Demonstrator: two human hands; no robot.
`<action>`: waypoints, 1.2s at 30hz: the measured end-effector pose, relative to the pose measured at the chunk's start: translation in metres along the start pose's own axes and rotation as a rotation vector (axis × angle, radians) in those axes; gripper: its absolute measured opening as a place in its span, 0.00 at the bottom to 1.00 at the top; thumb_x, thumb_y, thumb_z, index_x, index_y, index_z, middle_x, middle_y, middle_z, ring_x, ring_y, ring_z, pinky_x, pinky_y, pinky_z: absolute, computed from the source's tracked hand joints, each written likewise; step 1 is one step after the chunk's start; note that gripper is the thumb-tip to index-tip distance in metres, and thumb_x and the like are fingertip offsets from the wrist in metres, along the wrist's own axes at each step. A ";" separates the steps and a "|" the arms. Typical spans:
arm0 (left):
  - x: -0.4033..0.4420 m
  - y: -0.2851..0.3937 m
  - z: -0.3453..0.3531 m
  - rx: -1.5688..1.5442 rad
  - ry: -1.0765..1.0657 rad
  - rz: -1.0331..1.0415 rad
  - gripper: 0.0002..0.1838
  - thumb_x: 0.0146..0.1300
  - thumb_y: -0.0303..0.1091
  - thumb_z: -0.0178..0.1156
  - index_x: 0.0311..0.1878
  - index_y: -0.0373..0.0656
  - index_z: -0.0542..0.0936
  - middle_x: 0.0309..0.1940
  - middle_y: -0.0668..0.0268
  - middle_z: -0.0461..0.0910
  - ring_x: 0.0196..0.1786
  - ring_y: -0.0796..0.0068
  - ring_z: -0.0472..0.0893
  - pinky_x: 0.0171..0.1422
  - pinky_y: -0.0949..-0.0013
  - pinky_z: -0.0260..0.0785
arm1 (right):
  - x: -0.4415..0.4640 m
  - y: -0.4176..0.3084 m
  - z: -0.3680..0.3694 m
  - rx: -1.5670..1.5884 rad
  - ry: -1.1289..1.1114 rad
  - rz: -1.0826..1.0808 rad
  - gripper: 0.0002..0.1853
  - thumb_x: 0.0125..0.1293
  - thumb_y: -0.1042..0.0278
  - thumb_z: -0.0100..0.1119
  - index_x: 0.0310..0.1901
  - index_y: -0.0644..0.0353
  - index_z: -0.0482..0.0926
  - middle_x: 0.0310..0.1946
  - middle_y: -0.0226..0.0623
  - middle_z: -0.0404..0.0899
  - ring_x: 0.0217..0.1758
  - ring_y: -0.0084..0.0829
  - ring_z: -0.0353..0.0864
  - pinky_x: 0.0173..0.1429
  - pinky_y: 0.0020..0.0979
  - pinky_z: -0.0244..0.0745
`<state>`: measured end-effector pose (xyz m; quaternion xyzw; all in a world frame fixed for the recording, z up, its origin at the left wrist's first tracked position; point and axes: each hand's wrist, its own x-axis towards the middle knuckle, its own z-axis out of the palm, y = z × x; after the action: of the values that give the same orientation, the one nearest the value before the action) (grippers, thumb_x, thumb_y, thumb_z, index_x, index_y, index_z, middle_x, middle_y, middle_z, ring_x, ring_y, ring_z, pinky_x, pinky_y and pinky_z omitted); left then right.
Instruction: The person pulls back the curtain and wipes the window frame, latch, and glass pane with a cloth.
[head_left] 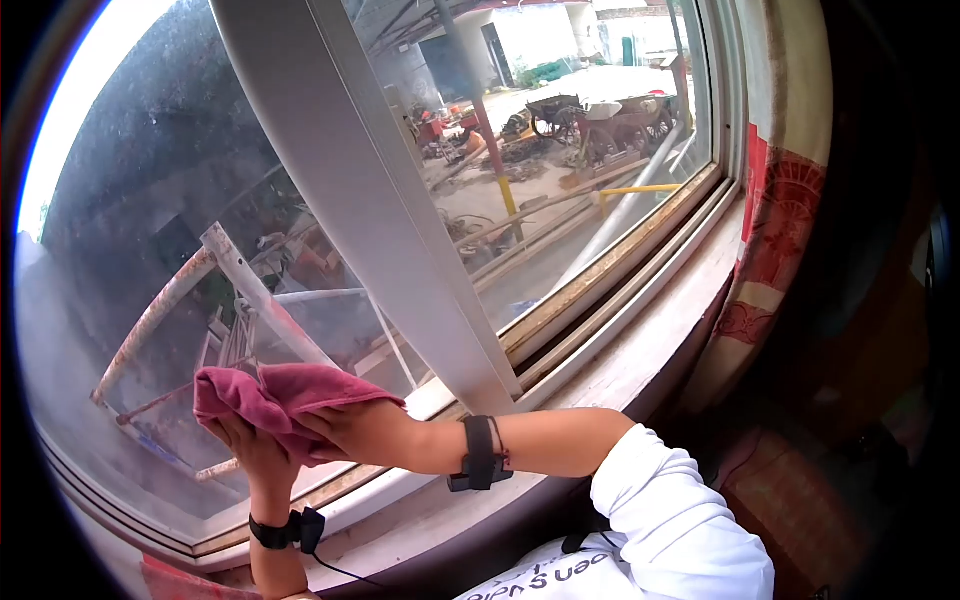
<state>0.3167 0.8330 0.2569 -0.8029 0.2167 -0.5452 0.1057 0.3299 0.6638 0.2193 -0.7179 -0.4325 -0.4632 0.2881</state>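
Observation:
A pink cloth (pixel 285 395) is bunched up in front of the lower part of the left window pane (pixel 130 290). My left hand (pixel 262 462) holds the cloth from below, its fingers partly covered by the fabric. From the right, my right hand (pixel 365 432) grips the same cloth, close beside my left hand. Both wrists wear black bands with a small device. Whether the cloth touches the glass cannot be made out for certain.
A white window frame post (pixel 370 190) stands between the two panes. Below run the dirty sliding track (pixel 620 270) and the sill (pixel 640 330). A red and beige patterned curtain (pixel 780 230) hangs at the right. Carts and poles show outside.

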 end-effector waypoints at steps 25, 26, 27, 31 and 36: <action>0.025 -0.112 -0.014 0.160 0.010 -0.200 0.27 0.61 0.47 0.39 0.61 0.47 0.58 0.63 0.50 0.46 0.64 0.42 0.46 0.66 0.50 0.39 | 0.144 0.016 -0.045 -0.164 0.433 0.006 0.24 0.59 0.59 0.46 0.54 0.62 0.61 0.48 0.42 0.68 0.45 0.35 0.72 0.43 0.33 0.70; 0.030 -0.104 -0.010 0.245 0.080 -0.163 0.27 0.61 0.48 0.40 0.61 0.47 0.58 0.63 0.49 0.47 0.64 0.42 0.46 0.65 0.49 0.39 | 0.141 0.016 -0.044 -0.161 0.427 0.003 0.24 0.59 0.59 0.46 0.54 0.62 0.61 0.48 0.42 0.68 0.45 0.35 0.72 0.43 0.33 0.70; 0.032 -0.095 -0.007 0.330 0.152 -0.122 0.27 0.60 0.48 0.40 0.61 0.47 0.58 0.63 0.49 0.47 0.64 0.42 0.46 0.65 0.47 0.39 | 0.135 0.019 -0.045 -0.205 0.425 0.052 0.25 0.58 0.58 0.47 0.54 0.62 0.61 0.47 0.43 0.68 0.45 0.35 0.72 0.43 0.33 0.70; -0.006 -0.046 -0.003 0.183 -0.106 0.043 0.29 0.54 0.47 0.48 0.59 0.48 0.61 0.61 0.48 0.51 0.63 0.40 0.47 0.65 0.45 0.37 | 0.056 0.017 -0.019 -0.292 0.152 0.242 0.25 0.55 0.56 0.51 0.51 0.63 0.65 0.43 0.38 0.70 0.42 0.33 0.72 0.44 0.30 0.70; -0.036 -0.033 -0.003 0.084 -0.269 0.327 0.28 0.44 0.43 0.56 0.51 0.44 0.70 0.54 0.53 0.62 0.59 0.50 0.59 0.65 0.47 0.40 | 0.035 0.016 -0.015 -0.388 0.163 0.044 0.27 0.53 0.53 0.51 0.52 0.60 0.66 0.46 0.35 0.69 0.45 0.30 0.72 0.44 0.29 0.70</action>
<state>0.3104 0.8791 0.2420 -0.8174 0.3050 -0.4175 0.2541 0.3450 0.6564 0.2567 -0.7293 -0.2947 -0.5880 0.1886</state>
